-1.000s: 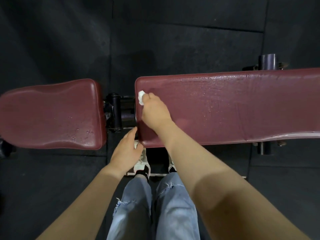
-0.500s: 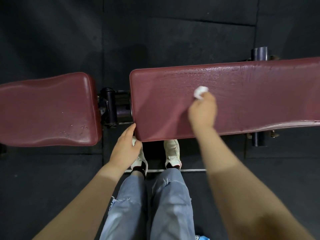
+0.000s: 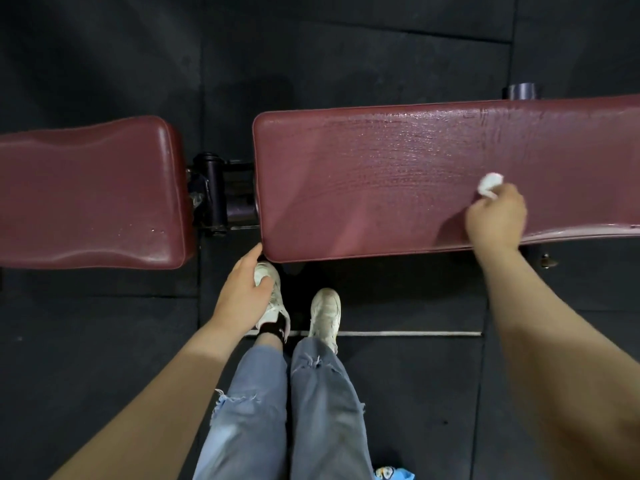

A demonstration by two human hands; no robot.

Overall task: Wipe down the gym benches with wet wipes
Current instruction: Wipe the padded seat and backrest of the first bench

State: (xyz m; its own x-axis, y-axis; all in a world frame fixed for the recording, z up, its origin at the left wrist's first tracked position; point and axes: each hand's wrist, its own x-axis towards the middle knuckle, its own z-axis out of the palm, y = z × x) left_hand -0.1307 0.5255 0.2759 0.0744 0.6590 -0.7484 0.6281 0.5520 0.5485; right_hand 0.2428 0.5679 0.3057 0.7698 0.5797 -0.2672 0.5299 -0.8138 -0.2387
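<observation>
A long dark-red bench pad (image 3: 398, 181) runs across the right of the view, its surface streaked with wet marks. My right hand (image 3: 495, 220) grips a crumpled white wet wipe (image 3: 489, 183) and presses it on the pad near its right part. A shorter dark-red seat pad (image 3: 90, 192) lies to the left, with a few droplets near its front. My left hand (image 3: 244, 296) hangs with relaxed fingers at the near left corner of the long pad, fingertips touching the corner.
A black metal hinge and frame (image 3: 218, 192) fills the gap between the two pads. A dark post (image 3: 523, 91) stands behind the long pad. My feet in white shoes (image 3: 323, 313) stand on black rubber floor tiles by the bench.
My right hand has slid the wipe along the long pad from its left end toward the right. My left hand has stayed at the pad's near left corner.
</observation>
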